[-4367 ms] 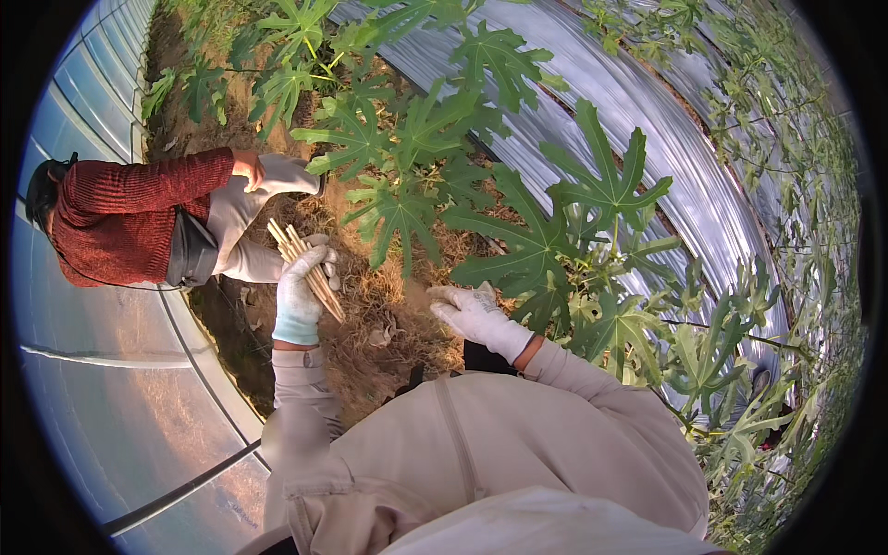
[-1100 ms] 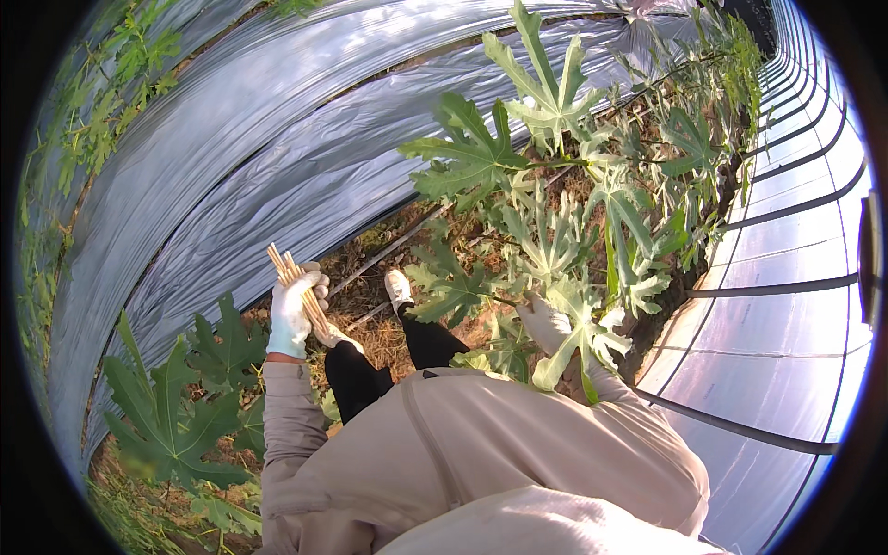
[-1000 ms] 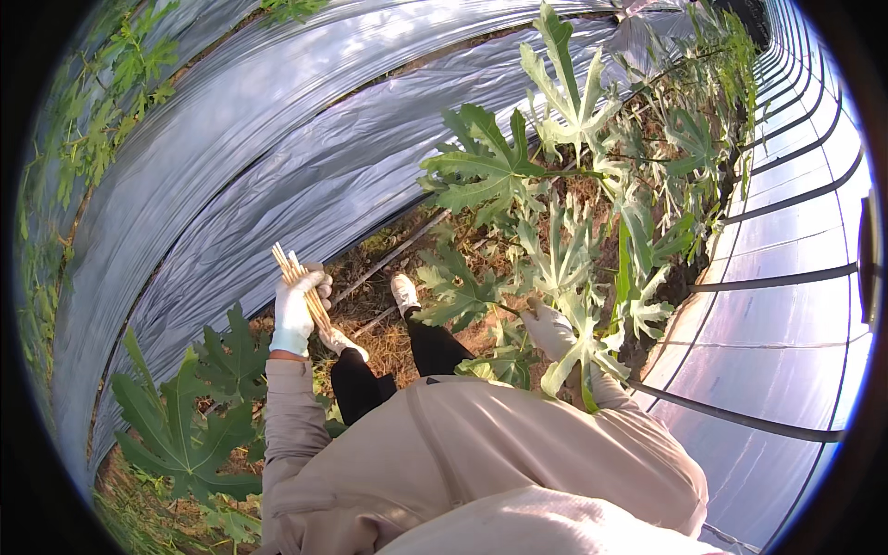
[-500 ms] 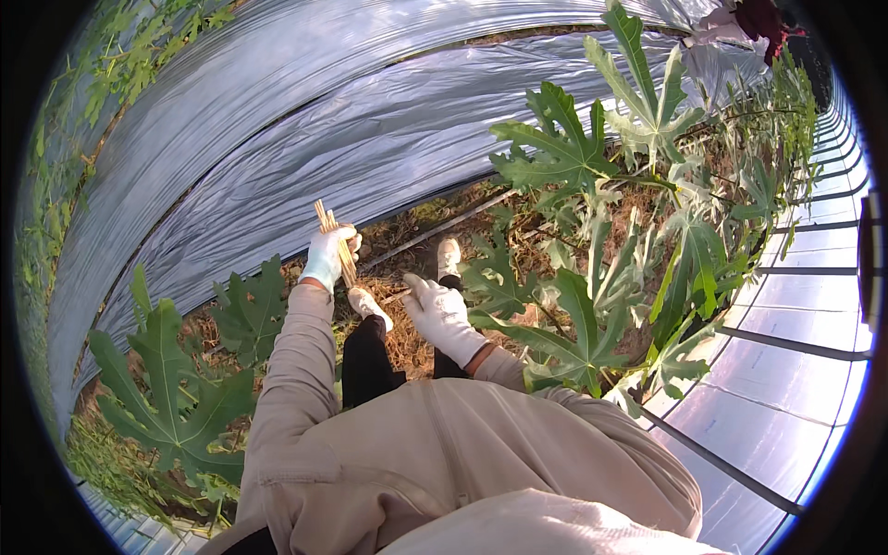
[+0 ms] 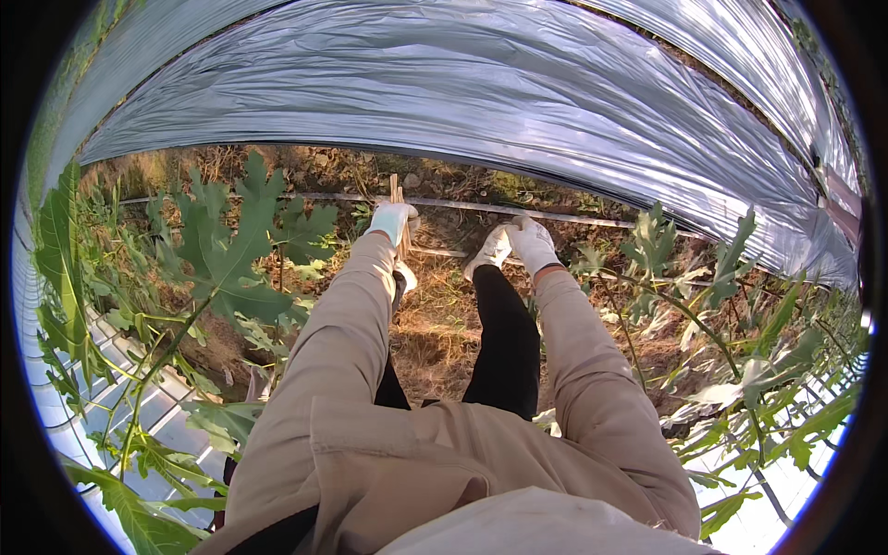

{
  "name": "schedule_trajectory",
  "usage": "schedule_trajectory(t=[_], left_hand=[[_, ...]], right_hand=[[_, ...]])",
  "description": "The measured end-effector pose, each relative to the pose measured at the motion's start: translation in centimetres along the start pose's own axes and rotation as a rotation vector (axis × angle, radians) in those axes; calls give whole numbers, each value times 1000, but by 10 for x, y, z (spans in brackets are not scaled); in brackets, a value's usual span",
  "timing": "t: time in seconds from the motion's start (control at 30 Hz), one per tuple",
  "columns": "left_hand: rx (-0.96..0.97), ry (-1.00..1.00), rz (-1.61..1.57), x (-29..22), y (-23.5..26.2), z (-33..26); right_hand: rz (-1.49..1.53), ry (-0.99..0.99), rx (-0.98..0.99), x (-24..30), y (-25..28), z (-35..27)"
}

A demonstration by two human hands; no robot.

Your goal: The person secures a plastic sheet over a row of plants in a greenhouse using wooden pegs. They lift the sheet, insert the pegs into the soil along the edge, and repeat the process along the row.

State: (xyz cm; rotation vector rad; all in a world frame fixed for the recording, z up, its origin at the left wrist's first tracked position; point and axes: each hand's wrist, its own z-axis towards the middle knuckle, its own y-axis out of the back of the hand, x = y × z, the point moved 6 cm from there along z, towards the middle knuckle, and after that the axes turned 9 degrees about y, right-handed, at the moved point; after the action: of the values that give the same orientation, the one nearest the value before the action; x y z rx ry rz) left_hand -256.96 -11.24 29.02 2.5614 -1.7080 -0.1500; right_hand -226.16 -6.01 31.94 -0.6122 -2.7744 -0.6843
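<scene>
The left hand (image 5: 389,222), in a white glove, is closing around a bundle of thin sticks (image 5: 399,211); the sticks are standing nearly upright, their long axis running from 6 to 12 o'clock, with the tips poking out above the fist. The right hand (image 5: 533,242), also gloved, is hanging with nothing in it that I can see; whether its fingers are spread or curled is hard to tell. From the right hand the sticks are lying at about 9 o'clock, well apart, so the left hand is the nearer one by far. Just beyond both hands, at 12 o'clock, a thin pipe (image 5: 518,211) is running left to right over the brown straw ground (image 5: 435,333), and past it a silver plastic sheet (image 5: 444,92) is arching.

Compared with half a second ago, both arms are now reaching straighter ahead, the hands are sitting farther apart, and the broad leaves (image 5: 231,250) are now lying at 9 o'clock.
</scene>
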Motion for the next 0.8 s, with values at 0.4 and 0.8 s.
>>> schedule_trajectory(t=[0.4,0.8], left_hand=[[-348,-241,972,-84,142,266],[-731,-369,1225,-193,206,260]], right_hand=[[-379,478,-283,87,-88,238],[-864,685,-261,140,-144,314]])
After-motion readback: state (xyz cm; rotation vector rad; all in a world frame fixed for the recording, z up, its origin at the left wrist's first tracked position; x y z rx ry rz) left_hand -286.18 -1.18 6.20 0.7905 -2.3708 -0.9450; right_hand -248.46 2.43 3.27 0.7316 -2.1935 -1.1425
